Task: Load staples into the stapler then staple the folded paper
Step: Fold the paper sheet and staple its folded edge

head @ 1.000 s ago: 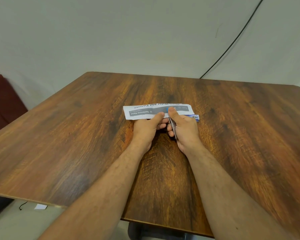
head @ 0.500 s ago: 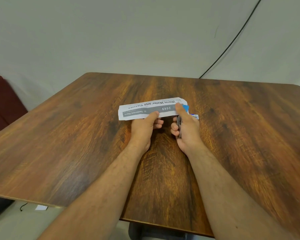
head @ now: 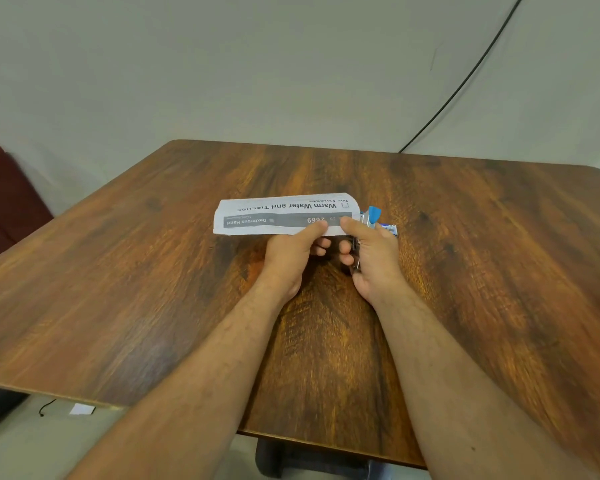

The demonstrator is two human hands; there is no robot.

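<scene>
the folded paper is held just above the middle of the wooden table. the left hand pinches its near edge. the right hand grips a blue stapler at the paper's right end. a small box lies just behind that hand.

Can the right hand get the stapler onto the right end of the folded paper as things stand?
Probably yes. The right hand grips the stapler right beside the folded paper, whose right end the left hand pinches clear of the table. Nothing lies between them.
</scene>
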